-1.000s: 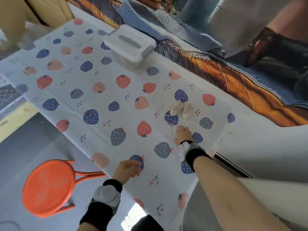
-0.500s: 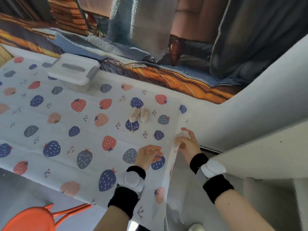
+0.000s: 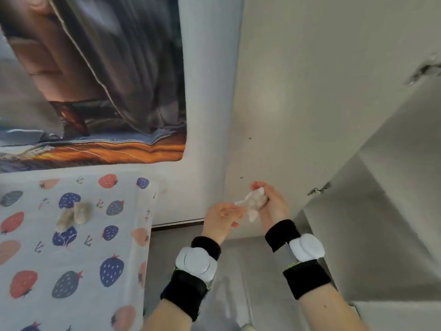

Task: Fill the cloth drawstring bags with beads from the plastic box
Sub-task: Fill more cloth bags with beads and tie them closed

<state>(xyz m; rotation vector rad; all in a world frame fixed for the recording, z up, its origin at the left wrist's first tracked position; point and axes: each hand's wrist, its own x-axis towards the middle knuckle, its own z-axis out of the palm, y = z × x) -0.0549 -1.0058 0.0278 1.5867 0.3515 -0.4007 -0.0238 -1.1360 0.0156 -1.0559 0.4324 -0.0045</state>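
Both hands are now lifted off the table to its right, a small white cloth bag (image 3: pixel 253 203) between them. Strawberry-print tablecloth (image 3: pixel 78 259) is lying at left. Right hand (image 3: pixel 272 203) is cupping the bag with curled fingers; left hand (image 3: pixel 220 217) is pinching its near left end. Two more filled bags (image 3: pixel 75 215) are resting side by side, touching, on the tablecloth.

Both forearms bare, left hand (image 3: pixel 220 217) and right hand (image 3: pixel 273 203) ungloved, each wrist wrapped in black bands (image 3: pixel 282 234) with a rounded white pod (image 3: pixel 196 263) strapped between them, and what looks like a thin yellow-green edge under each pod.
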